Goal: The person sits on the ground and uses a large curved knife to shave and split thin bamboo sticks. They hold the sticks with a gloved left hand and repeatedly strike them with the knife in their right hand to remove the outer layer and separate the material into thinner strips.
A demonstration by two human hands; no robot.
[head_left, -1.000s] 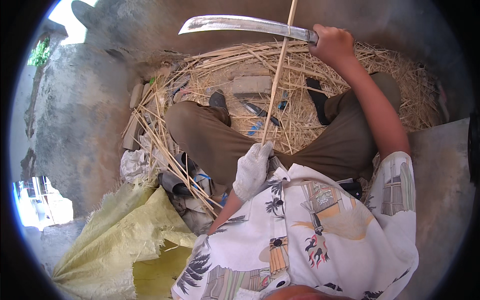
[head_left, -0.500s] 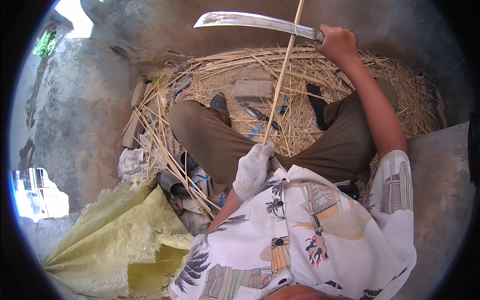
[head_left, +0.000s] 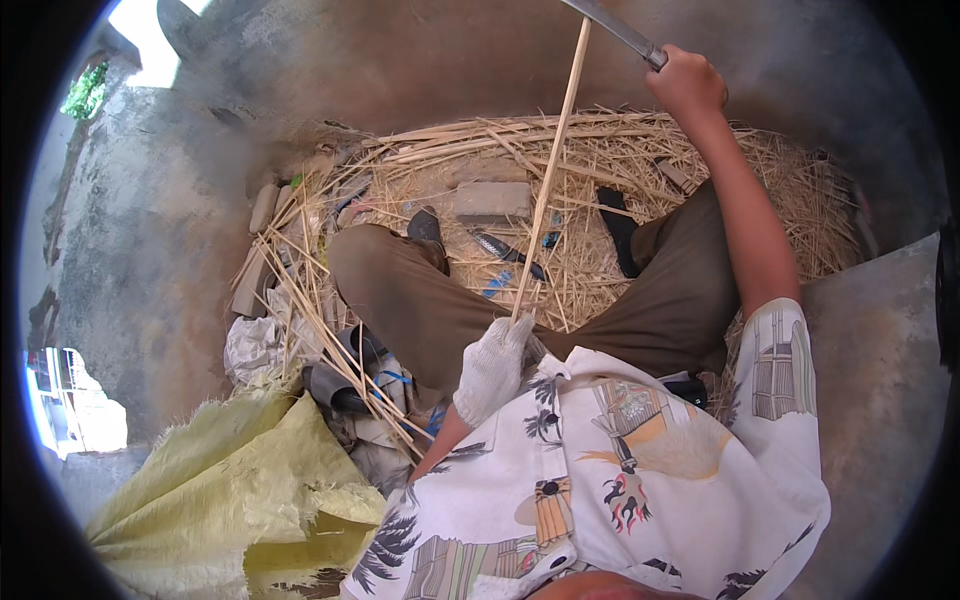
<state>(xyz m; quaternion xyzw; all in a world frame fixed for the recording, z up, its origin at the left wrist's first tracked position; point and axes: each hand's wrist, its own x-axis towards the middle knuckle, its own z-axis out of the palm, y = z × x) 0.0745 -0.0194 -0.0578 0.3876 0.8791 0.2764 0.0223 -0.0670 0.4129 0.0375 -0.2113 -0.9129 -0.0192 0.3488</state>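
Observation:
My left hand [head_left: 492, 368], in a white knitted glove, is closed round the lower end of a long pale split-bamboo strip [head_left: 553, 165] in front of my belly. The strip rises away from me, leaning slightly right. My bare right hand [head_left: 688, 88] grips the handle of a long machete [head_left: 622, 35] at the upper right, with the arm stretched out. The machete's blade slants up to the left and meets the strip near its top end; the blade's tip lies outside the picture.
Bamboo shavings and strips [head_left: 780, 210] cover the floor round my legs. A grey brick [head_left: 492, 201] and a dark-handled knife [head_left: 508, 255] lie between my feet. A yellow woven sack [head_left: 230, 490] spreads at the lower left. Concrete walls [head_left: 160, 240] stand close by.
My right hand has shifted slightly right, and the machete has swung upward, its tip leaving the picture. The blade now meets the strip nearer its top end. My left hand sits slightly lower.

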